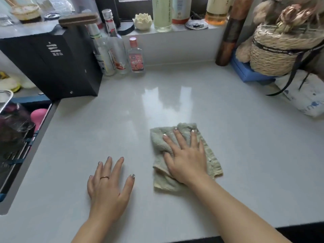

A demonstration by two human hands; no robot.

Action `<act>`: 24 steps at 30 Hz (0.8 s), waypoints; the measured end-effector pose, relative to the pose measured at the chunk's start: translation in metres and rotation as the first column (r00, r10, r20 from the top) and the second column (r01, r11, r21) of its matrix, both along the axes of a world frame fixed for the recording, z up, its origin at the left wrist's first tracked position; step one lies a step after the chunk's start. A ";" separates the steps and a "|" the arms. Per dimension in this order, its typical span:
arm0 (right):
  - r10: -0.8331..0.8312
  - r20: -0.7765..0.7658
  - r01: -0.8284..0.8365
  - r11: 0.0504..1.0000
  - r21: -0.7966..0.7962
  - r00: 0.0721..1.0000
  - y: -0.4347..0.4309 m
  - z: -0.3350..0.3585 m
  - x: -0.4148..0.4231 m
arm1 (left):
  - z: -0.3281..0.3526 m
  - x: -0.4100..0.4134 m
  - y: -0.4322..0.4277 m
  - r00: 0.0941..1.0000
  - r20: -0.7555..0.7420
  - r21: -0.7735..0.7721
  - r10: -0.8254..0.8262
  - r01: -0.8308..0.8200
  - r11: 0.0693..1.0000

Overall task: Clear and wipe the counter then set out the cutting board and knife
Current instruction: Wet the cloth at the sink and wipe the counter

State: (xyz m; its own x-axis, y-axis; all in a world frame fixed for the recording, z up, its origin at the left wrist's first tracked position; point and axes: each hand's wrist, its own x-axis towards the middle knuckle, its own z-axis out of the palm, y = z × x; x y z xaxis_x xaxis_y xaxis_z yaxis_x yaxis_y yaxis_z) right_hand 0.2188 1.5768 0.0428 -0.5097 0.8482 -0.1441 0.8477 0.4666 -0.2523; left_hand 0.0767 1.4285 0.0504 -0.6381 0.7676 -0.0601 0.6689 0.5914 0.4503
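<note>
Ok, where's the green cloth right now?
In the head view, the green cloth lies flat on the counter, right of centre, pressed under the right hand; the left hand rests beside it.

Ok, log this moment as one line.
phase: wiping | right hand: flat on green cloth | left hand: flat on counter | cutting board, knife: not visible

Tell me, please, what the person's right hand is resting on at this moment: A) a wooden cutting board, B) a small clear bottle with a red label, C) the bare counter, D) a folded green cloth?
D: the right hand lies flat, fingers spread, on the folded green cloth, while the left hand rests on the bare counter.
</note>
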 end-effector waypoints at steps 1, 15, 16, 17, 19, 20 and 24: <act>-0.089 0.024 0.088 0.996 0.019 0.996 0.013 0.000 0.030 | 0.000 0.005 0.004 1.000 0.002 -0.002 -0.025 0.025 1.000; -0.771 0.081 0.773 0.635 0.013 0.632 0.051 -0.006 0.299 | 0.000 0.020 0.007 0.987 0.018 0.044 -0.162 0.161 0.986; -0.763 0.085 0.762 0.646 0.043 0.641 0.035 -0.003 0.282 | 0.000 0.017 0.004 0.986 0.019 0.051 -0.163 0.162 0.985; -0.751 0.076 0.747 0.660 0.074 0.656 0.019 -0.001 0.266 | 0.000 0.013 0.001 0.986 0.021 0.057 -0.165 0.164 0.985; -0.709 0.076 0.703 0.705 0.091 0.701 -0.018 0.005 0.225 | 0.000 0.005 -0.004 0.983 0.027 0.062 -0.180 0.178 0.982; -0.663 0.084 0.658 0.749 0.083 0.744 -0.037 0.006 0.203 | 0.000 0.002 -0.007 0.981 0.032 0.071 -0.192 0.189 0.979; -0.319 0.116 0.320 0.947 0.009 0.941 -0.094 0.003 0.164 | 0.003 -0.013 -0.022 0.967 0.026 0.121 -0.252 0.248 0.961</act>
State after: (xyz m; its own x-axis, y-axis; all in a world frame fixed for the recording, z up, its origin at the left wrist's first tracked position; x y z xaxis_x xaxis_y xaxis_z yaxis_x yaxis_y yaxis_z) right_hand 0.3828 1.4833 0.0456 -0.1920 0.9619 -0.1947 0.9751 0.1645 -0.1486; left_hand 0.0634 1.4066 0.0534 -0.4239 0.9055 0.0166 0.7686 0.3500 0.5355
